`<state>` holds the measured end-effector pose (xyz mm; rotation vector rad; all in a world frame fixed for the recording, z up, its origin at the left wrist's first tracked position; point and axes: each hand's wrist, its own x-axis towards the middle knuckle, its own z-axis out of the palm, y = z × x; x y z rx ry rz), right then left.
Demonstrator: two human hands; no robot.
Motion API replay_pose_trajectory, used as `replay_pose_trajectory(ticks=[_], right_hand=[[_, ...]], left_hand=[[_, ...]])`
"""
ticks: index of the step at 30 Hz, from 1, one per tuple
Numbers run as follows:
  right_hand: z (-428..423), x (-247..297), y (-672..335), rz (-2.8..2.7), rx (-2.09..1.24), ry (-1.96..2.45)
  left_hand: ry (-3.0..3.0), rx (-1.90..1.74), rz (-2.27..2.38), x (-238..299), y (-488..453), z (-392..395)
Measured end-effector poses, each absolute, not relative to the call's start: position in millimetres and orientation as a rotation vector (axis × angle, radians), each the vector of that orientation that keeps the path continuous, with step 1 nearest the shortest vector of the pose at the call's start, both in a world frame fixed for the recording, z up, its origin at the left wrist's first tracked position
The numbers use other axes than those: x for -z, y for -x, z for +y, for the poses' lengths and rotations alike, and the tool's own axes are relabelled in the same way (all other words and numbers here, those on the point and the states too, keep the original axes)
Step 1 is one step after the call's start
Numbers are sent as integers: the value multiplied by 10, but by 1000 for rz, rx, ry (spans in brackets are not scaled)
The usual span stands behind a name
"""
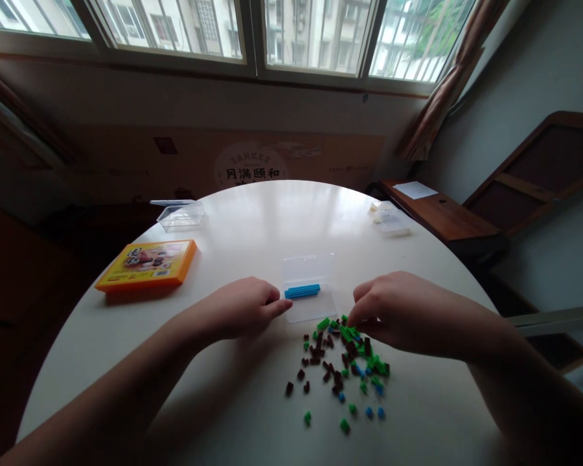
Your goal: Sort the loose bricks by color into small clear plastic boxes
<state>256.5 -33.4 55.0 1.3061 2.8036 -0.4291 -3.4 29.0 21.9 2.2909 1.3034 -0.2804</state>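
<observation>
A small clear plastic box (315,312) lies with its lid folded back at the middle of the table, with blue studded strips (302,291) inside. My left hand (252,305) is at the box's left edge, thumb and forefinger closed on that edge. To the right, my right hand (386,310) reaches down over the far side of a loose heap of small bricks, fingers pinched together. Whatever those fingertips hold is hidden. Brown bricks (317,353), green bricks (379,366) and blue bricks (369,412) are scattered in the heap below the box.
An orange-edged flat box (148,265) rests at the left of the white round table (243,401). Behind it stands an open clear container (181,217). Another clear case (391,220) sits at the far right. Beyond the table is a wooden surface (447,210) with a paper on it.
</observation>
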Motion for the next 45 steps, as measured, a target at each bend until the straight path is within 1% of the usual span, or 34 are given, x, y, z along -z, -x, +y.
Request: replay_pose_trajectory(ticks=[3, 7, 10, 14, 21, 28, 34, 36, 40, 45], right_hand=[[-343, -494, -2629, 2709, 487, -1313], [-321, -441, -2691, 2635, 429, -1380], [-327, -479, -2696, 2620, 416, -1345], [-363, -580, -2648, 2684, 435, -1286], [-426, -701, -2537, 2824, 320, -1302], [-360, -447, -2681, 3108, 617, -1147], [-360, -347, -2790, 3000, 844, -959], [-395, -365, -2784, 2960, 850, -918], [-469, -379, -2741, 2916, 760, -850], [-476, -357, -2718, 2854, 685, -869]], left_hand=[[-2300, 297, 1268, -218, 56, 321], [-2307, 304, 1241, -218, 54, 344], [-2287, 310, 1238, -205, 51, 364], [-2287, 310, 1239, -174, 57, 385], [-2294, 317, 1226, -148, 69, 394], [-2298, 340, 1236, -171, 47, 385], [-2313, 351, 1231, -167, 51, 396], [-2305, 349, 1231, -164, 51, 398], [-2294, 333, 1236, -161, 47, 399], [-2297, 325, 1232, -156, 45, 408]])
